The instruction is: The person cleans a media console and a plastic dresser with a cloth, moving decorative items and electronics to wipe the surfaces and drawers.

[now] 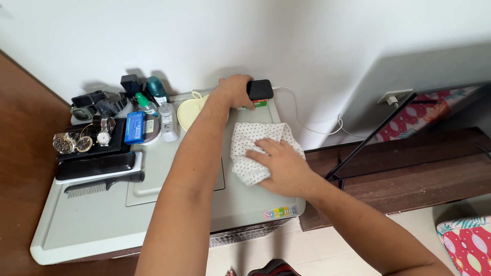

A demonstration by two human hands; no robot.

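Observation:
My right hand presses flat on a white dotted cloth that lies on the top of a pale grey appliance, near its right side. My left hand reaches to the back edge by the wall and grips a black box-shaped device with a white cable running off to the right. A small green and red box sits just under that device. A pale yellow round lid lies beside my left forearm.
At the back left stand several small bottles, a blue box, several wristwatches on a black tray, a black case and a black comb. A dark wooden shelf and a wall socket are at right.

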